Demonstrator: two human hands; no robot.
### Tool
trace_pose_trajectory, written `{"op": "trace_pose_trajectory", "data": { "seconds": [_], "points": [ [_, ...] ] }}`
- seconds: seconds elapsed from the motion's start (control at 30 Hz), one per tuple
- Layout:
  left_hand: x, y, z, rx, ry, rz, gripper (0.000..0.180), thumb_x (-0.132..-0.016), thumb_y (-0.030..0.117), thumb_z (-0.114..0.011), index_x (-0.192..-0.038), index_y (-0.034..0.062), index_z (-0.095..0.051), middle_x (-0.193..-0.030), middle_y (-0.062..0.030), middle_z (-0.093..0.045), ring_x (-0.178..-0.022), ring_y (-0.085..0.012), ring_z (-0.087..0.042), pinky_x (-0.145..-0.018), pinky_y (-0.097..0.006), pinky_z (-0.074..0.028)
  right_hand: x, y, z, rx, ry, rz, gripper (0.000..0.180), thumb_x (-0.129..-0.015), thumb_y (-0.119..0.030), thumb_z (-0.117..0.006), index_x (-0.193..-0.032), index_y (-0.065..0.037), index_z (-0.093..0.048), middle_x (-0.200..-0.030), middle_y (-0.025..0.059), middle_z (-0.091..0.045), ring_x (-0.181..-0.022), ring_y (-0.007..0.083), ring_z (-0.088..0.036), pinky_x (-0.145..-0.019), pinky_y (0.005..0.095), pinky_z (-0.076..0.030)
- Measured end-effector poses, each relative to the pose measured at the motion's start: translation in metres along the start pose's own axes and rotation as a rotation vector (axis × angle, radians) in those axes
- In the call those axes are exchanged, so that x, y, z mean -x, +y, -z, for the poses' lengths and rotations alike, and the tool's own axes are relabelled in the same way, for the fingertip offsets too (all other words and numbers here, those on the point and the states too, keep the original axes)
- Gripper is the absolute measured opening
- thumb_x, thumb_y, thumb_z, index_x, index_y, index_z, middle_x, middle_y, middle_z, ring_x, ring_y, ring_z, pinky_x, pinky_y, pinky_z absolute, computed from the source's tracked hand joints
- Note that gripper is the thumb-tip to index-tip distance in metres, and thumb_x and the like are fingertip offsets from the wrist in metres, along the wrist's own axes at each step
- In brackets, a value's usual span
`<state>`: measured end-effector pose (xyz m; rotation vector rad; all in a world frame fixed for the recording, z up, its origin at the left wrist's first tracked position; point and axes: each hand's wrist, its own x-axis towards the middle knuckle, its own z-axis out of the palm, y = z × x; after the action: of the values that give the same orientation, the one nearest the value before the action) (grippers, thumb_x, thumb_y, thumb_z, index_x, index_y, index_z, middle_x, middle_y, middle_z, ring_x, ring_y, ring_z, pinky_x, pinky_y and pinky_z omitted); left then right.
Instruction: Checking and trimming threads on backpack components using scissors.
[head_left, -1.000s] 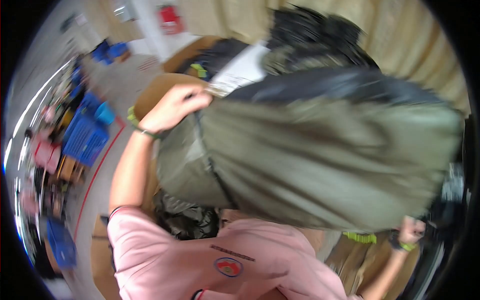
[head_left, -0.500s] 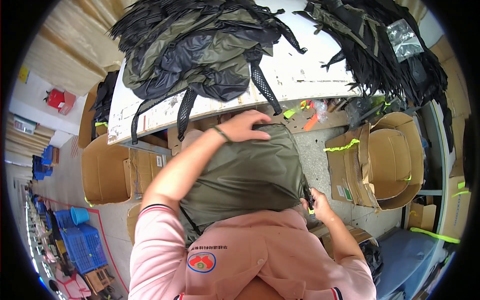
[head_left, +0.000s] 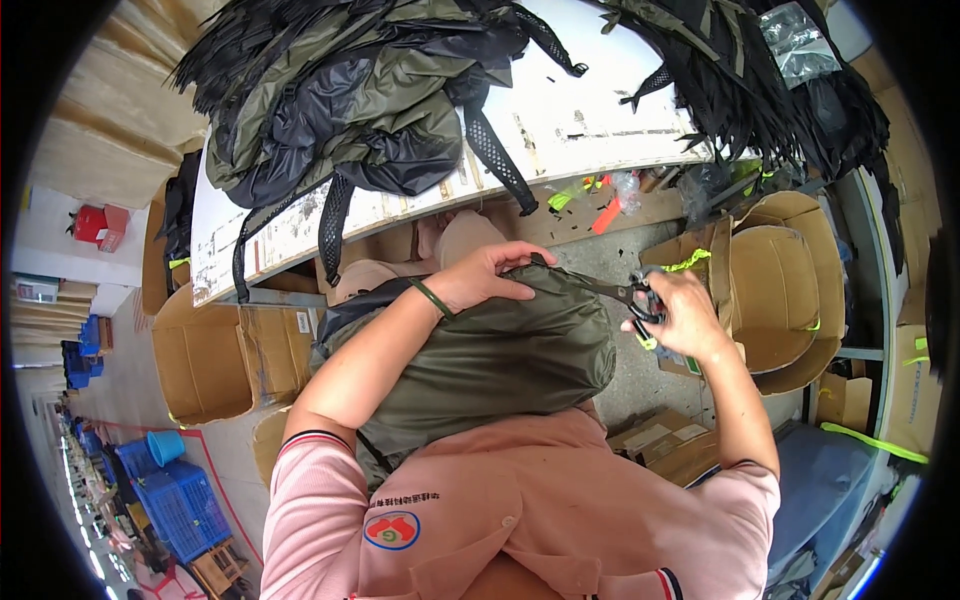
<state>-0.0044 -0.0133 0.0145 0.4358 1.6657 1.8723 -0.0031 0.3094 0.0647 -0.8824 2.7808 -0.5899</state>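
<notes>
An olive-green backpack [head_left: 500,365] lies on my lap, against my pink shirt. My left hand [head_left: 490,275] grips its top edge, a green band on the wrist. Just right of the bag, my right hand [head_left: 685,310] holds black scissors [head_left: 630,293], whose blades point left toward the bag's top where my left hand pinches it. A white worktable [head_left: 560,130] stretches beyond my knees. On its left part sits a pile of olive and black backpacks [head_left: 350,90], straps hanging over the edge.
Black straps and bags [head_left: 760,80] are heaped at the table's right end. Open cardboard boxes stand at the left [head_left: 215,355] and right [head_left: 780,290]. Green and orange scraps [head_left: 590,195] lie under the table. Blue crates [head_left: 165,490] stand at lower left.
The view swung from the left aisle to the worktable. The green backpack came down onto my lap. My right hand, earlier low at the bag's side, rose with scissors to the bag's top.
</notes>
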Motion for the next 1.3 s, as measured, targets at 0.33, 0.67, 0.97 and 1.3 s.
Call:
{"op": "trace_pose_trajectory", "data": {
  "seconds": [0.33, 0.67, 0.97, 1.3],
  "points": [
    [0.007, -0.002, -0.005, 0.038, -0.052, -0.01, 0.055, -0.081, -0.005, -0.066, -0.133, 0.0082, -0.052, -0.13, 0.0012, -0.053, -0.121, -0.0085, -0.045, -0.105, -0.026, -0.033, -0.04, -0.019, 0.019, 0.147, -0.113, 0.11, 0.044, -0.063, -0.04, -0.081, -0.078, -0.008, -0.055, -0.073, 0.0095, -0.06, -0.078, 0.0293, -0.06, -0.073, 0.0381, -0.038],
    [0.012, -0.001, -0.008, 0.175, -0.089, 0.04, 0.053, -0.083, -0.006, -0.063, -0.133, 0.0057, -0.051, -0.119, 0.0014, -0.058, -0.108, -0.0069, -0.049, -0.097, -0.024, -0.038, -0.05, -0.032, 0.009, 0.145, -0.077, 0.149, 0.045, -0.062, -0.037, -0.083, -0.073, -0.006, -0.052, -0.067, 0.0095, -0.057, -0.069, 0.0302, -0.057, -0.072, 0.0379, -0.038],
    [0.01, -0.01, -0.006, 0.101, -0.082, 0.114, 0.047, -0.084, 0.002, -0.066, -0.13, 0.0029, -0.055, -0.118, 0.0002, -0.059, -0.109, -0.0078, -0.049, -0.097, -0.024, -0.037, -0.047, -0.019, 0.01, 0.182, -0.166, 0.103, 0.045, -0.062, -0.042, -0.083, -0.071, -0.008, -0.055, -0.06, 0.0072, -0.058, -0.065, 0.0294, -0.057, -0.073, 0.0354, -0.038],
    [0.009, -0.003, -0.008, -0.045, -0.083, 0.089, 0.047, -0.084, 0.004, -0.067, -0.13, 0.0007, -0.054, -0.123, -0.0049, -0.06, -0.113, -0.0114, -0.051, -0.1, -0.026, -0.036, -0.054, -0.025, 0.024, 0.208, -0.185, 0.176, 0.047, -0.06, -0.044, -0.083, -0.071, -0.008, -0.056, -0.063, 0.0084, -0.059, -0.066, 0.0291, -0.056, -0.074, 0.0347, -0.036]
  ]
}}
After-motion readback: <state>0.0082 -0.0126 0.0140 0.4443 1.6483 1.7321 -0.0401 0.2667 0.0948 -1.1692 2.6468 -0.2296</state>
